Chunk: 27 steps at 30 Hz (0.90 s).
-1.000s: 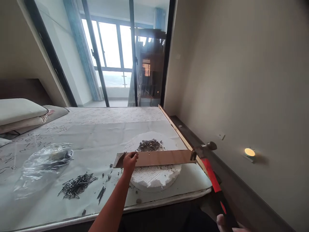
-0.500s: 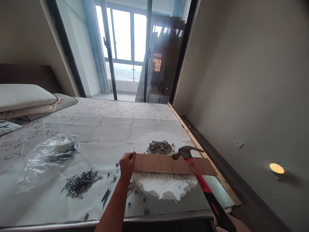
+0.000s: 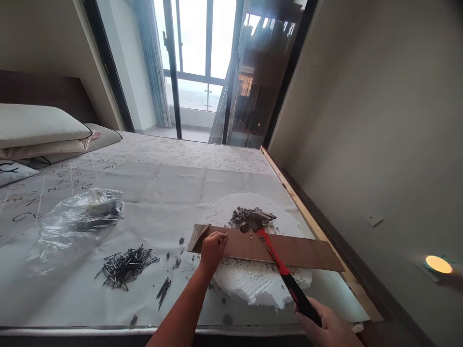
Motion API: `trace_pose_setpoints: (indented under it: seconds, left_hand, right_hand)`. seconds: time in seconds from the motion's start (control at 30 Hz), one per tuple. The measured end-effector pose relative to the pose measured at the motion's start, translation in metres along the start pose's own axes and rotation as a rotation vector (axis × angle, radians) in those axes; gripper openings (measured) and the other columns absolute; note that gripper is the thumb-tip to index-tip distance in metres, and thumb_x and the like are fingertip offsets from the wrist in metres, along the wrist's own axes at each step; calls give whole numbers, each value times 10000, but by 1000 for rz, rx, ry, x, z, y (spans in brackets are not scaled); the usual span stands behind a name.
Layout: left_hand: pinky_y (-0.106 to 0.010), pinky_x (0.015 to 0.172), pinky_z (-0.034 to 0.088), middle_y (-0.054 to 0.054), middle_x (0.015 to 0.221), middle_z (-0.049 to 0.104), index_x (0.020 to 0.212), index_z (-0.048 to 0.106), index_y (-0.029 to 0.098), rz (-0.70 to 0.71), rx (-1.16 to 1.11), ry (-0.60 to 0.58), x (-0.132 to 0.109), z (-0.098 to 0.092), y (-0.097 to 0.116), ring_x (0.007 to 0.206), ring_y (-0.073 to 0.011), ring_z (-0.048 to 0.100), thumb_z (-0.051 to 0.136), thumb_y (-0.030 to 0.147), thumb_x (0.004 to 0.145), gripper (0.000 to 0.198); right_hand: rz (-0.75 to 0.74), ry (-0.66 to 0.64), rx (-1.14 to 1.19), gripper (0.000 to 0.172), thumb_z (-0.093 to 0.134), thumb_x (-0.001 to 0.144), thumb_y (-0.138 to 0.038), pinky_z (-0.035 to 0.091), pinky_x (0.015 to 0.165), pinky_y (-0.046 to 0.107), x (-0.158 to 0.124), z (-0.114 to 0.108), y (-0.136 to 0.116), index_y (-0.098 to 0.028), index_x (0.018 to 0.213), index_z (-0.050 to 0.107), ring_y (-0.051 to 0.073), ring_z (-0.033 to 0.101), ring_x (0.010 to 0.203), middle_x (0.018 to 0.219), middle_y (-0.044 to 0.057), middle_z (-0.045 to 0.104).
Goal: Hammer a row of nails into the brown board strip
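Brown wood-laminate board (image 3: 307,254), one, long and narrow: lies flat across a white polystyrene foam disc (image 3: 253,284), long axis running side to side in front of the person and dropping slightly to the right. Left end extends past the disc over the lettered sheet (image 3: 162,178); right end points toward the wooden bed rail (image 3: 318,231).

Left hand (image 3: 213,253): the nearer hand to the board, set on it toward its left end, with fingers (image 3: 217,238) pinched together against the top face. Whether they grip a small nail cannot be told.

Right hand (image 3: 325,327): clenched round the black grip of a claw hammer (image 3: 275,258), low at the edge of view and farther from the board. Red shaft crosses over the board's middle, slanting up and left; hammer head (image 3: 255,222) sits at the far edge, toward the left hand. Contact with the board cannot be told.

Grey stone rubble (image 3: 246,217): small heap on the disc, just behind the board.

Steel nails (image 3: 126,266): loose pile on the sheet, left of the left hand, with a smaller cluster (image 3: 164,291) nearby.

Clear plastic bag (image 3: 77,226): crumpled, farther left, dark contents.

White pillows (image 3: 43,127): stacked at the bed's far left.
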<state>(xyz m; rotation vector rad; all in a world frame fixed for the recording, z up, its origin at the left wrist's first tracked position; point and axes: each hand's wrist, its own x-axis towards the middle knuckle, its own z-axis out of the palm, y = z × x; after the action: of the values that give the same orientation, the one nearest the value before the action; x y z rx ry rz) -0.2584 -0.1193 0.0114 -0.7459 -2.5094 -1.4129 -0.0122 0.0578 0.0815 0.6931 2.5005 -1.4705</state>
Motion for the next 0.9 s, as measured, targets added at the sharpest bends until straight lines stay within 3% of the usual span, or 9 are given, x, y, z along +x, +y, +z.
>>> trace_pose_setpoints:
  seconds: [0.17,0.57,0.73,0.9]
  left_hand:
    - [-276,727,444,-34,782,679,731,665,199,-42,31,69,14,-4,1,766,-165,597,518,258,770,164]
    - [-266,721,427,-43,798,690,750,679,185,-72,45,-11,25,13,-4,769,-163,603,521,216,756,161]
    - [-255,695,413,-35,786,673,742,677,188,-70,65,-4,23,15,-7,759,-154,592,508,221,762,174]
    - [-242,687,400,-30,785,649,741,671,190,-84,95,-26,21,17,-9,746,-141,578,479,235,787,203]
  right_hand:
    - [-66,-84,-14,398,413,774,-573,290,421,225,9,4,-10,-193,796,532,99,337,388,398,-83,306]
    - [-108,-126,-35,332,411,797,-507,226,404,223,21,-3,-24,-183,768,478,74,259,390,446,-92,279]
    - [-151,-113,-42,294,431,795,-466,249,437,218,27,-2,-34,-179,745,469,83,302,467,533,-61,346]
    - [-139,-98,-64,252,436,794,-432,285,455,221,35,-1,-47,-189,744,481,93,349,449,479,-69,356]
